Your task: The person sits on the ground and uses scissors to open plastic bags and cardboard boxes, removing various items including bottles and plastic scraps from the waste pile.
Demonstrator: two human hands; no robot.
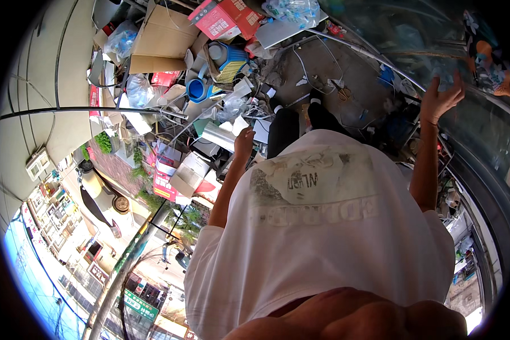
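Observation:
My left hand (244, 143) hangs low over a heap of scrap, its fingers loosely curled. Whether it holds something small, I cannot tell. Close by it are a white panel (261, 131) and a silvery sheet-like piece (219, 136). Out to the side, my right hand (443, 98) is raised with thumb and fingers apart and nothing visible in its grasp. It is in front of a dark glass-like pane (412, 34), near a pale metal rail (365, 53); contact is unclear. Scissors with tan handles (344, 94) lie on the ground beyond my feet.
Ahead are an open cardboard box (163, 38), a red carton (227, 19), a blue jug (196, 90) and a clear bag of bottles (295, 12). Loose cable (304, 70) loops over the ground. A black metal bar (89, 111) juts in from the left. A pole (123, 263) stands streetside.

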